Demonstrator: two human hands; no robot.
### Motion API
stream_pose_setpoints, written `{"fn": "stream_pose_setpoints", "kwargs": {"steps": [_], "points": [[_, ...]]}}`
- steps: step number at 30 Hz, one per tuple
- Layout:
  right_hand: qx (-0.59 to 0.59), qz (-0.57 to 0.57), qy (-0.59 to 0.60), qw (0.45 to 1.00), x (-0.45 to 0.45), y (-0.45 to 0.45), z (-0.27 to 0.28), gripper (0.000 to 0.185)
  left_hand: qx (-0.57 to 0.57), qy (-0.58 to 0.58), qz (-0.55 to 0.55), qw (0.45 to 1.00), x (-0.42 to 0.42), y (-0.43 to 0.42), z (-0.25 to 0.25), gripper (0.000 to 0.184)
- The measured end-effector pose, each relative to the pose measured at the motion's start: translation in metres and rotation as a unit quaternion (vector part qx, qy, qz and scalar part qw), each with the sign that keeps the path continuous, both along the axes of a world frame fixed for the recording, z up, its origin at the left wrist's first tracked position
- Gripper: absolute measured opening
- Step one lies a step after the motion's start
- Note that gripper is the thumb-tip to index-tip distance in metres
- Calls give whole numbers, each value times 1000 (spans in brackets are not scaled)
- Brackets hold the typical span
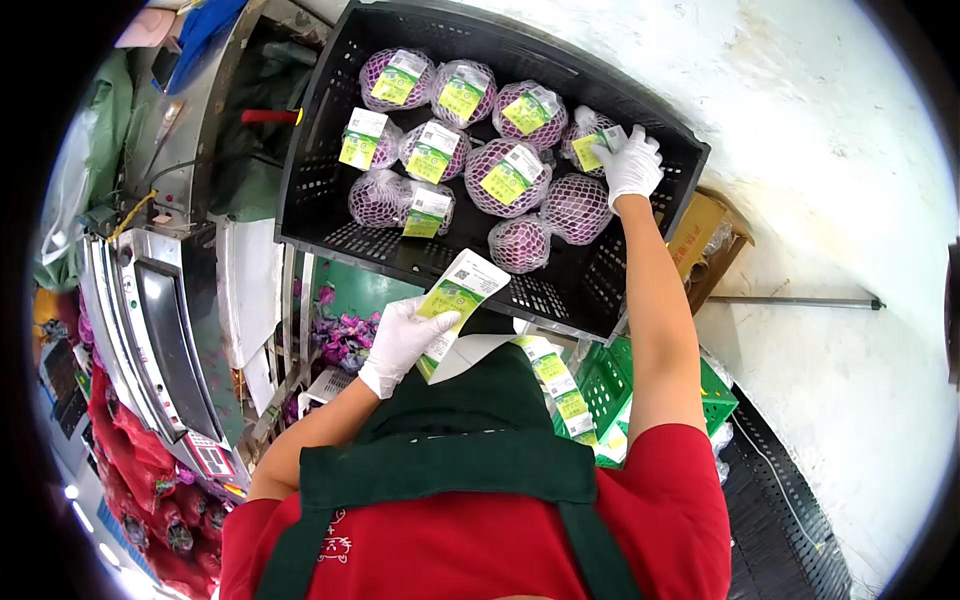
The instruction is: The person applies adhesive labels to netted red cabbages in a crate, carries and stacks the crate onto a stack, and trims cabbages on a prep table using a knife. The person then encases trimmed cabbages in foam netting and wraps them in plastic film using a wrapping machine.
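Note:
My left hand (400, 342), in a white glove, is closed on a folded strip of green-and-white labels (455, 300) in front of the apron. My right hand (634, 168), also gloved, is inside the black crate (400, 262) at its right end. Its fingers are apart, and the thumb touches the label on a netted red cabbage (583, 128). Several more red cabbages in white netting sit in the crate, most with a label, such as the labelled cabbage (484, 196) in the middle. An unlabelled cabbage (577, 210) and a smaller unlabelled cabbage (520, 246) lie nearest me.
Below the crate, another label strip (560, 388) hangs by a green crate (612, 372). A cardboard box (697, 235) stands against the white wall (820, 180). At left are a metal machine (160, 330), purple leaf scraps (345, 338) and red mesh sacks (140, 470).

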State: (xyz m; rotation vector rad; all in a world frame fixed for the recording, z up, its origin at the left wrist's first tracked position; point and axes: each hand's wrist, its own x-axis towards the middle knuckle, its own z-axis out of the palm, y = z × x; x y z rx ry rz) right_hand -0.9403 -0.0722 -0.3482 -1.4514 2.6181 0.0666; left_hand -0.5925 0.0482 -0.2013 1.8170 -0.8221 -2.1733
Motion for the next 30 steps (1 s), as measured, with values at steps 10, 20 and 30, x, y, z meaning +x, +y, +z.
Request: {"fn": "stream_pose_setpoints", "kwargs": {"steps": [10,20,30], "points": [[71,1,-646,760,133,119,138,21,-88,78,29,993,-14,-2,2,31],[42,-29,-619,784,151,167,157,21,-166,5,-81,983,-9,0,2,24],[12,-71,-660,748,166,176,170,15,-150,124,-17,981,-14,3,11,17]]}}
